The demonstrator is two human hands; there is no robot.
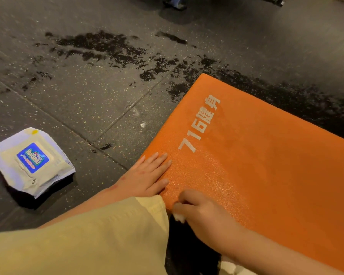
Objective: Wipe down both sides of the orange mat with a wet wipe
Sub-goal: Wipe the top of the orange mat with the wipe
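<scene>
Nearest me, beside a pale yellow trouser leg [87, 235], the right hand [205, 213] has its grip clenched on a bunched white wet wipe [179, 216] at the near corner of the flat orange foam mat [266, 165]. The left hand [149, 175], grip released and fingers straight, presses flat on the mat at 11 o'clock from it.

I judge the lettered top face is the one in hand. To do it well, I would keep that flat hand pinning the corner and run the wipe in overlapping passes toward 3 o'clock, taking in the edge.

The mat lies on the dark speckled rubber floor [77, 100], white lettering up. Its long axis runs from 10 toward 4 o'clock, out of frame. Its short end faces 9 o'clock, toward a white soft pack of wipes with a blue label [33, 161]. Wet patches [107, 46] darken the floor at 12 o'clock.
</scene>
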